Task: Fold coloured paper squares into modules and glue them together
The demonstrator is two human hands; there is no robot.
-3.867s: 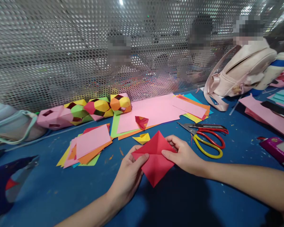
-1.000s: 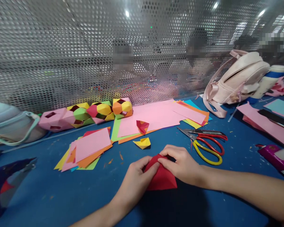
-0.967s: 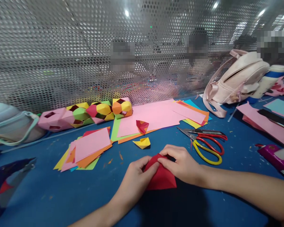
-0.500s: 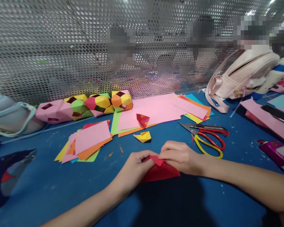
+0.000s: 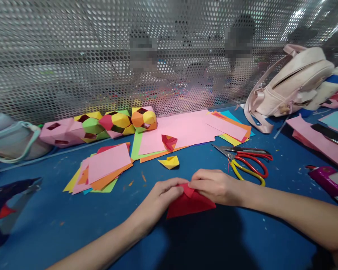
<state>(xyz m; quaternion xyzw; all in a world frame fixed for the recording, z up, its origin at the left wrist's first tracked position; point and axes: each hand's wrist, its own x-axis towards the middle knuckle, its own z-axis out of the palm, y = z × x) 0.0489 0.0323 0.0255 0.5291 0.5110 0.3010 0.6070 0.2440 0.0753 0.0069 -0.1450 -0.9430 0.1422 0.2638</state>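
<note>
A folded sheet of red paper is held just over the blue table, with a small flap turned down at its top edge. My left hand pinches the paper's upper left part between thumb and fingers. At the upper right, my right hand grips the same edge, its fingertips close to the left ones. Beyond the hands lie a small folded yellow paper piece and a red folded piece. Scissors with one red and one yellow handle rest to the right, against a utility knife.
Coloured paper stacks lie at left and at the back. Paper polyhedra line the perforated metal screen, with people behind it. A pink backpack, bottle and purple device stand right; a pale container stands left.
The red paper's lower edge has tilted slightly and more of its left side shows. Both hands keep their hold, with only slight finger movement. The camera view has shifted a little.
</note>
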